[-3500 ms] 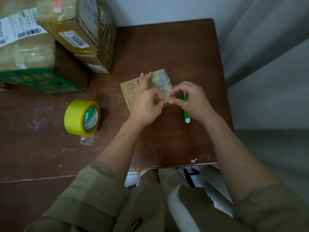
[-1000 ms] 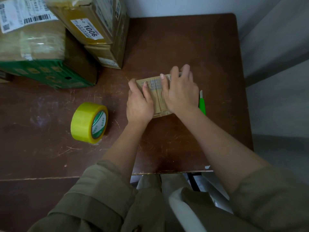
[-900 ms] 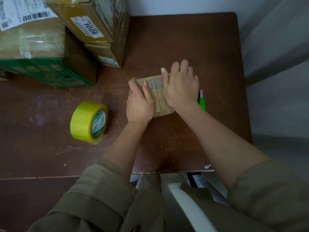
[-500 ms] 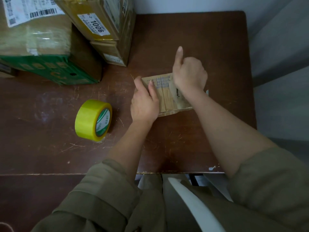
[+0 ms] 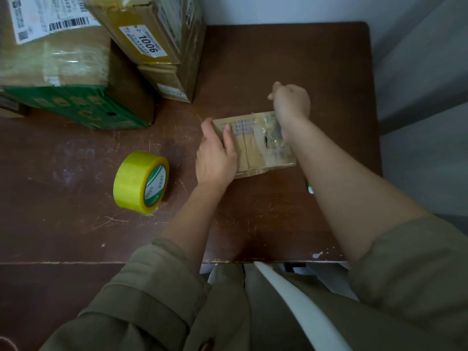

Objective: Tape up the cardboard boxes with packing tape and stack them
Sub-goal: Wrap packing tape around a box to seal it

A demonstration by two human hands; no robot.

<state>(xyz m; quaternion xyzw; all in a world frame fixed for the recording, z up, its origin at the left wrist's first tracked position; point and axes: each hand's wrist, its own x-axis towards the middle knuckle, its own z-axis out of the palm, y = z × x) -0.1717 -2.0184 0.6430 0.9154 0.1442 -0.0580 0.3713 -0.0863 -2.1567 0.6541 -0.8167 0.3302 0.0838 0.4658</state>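
A small flat cardboard box (image 5: 253,148) with clear tape across its top lies on the brown table (image 5: 291,54). My left hand (image 5: 215,160) grips its left end, thumb on the side and fingers on top. My right hand (image 5: 291,101) is at the box's far right corner with fingers curled over the far edge; what the fingertips touch is hidden. A yellow roll of packing tape (image 5: 140,182) stands on edge to the left of my left hand, apart from the box.
Taped boxes are stacked at the back left: a large green-sided box (image 5: 63,72), a box labelled 1006 (image 5: 152,29) and a smaller box (image 5: 172,82) under it. A green cutter (image 5: 310,190) peeks from under my right forearm. Walls close off the right.
My right hand slid from flat on the box top to its far right corner and curled up. My left hand stayed on the left end. The view shifted slightly.
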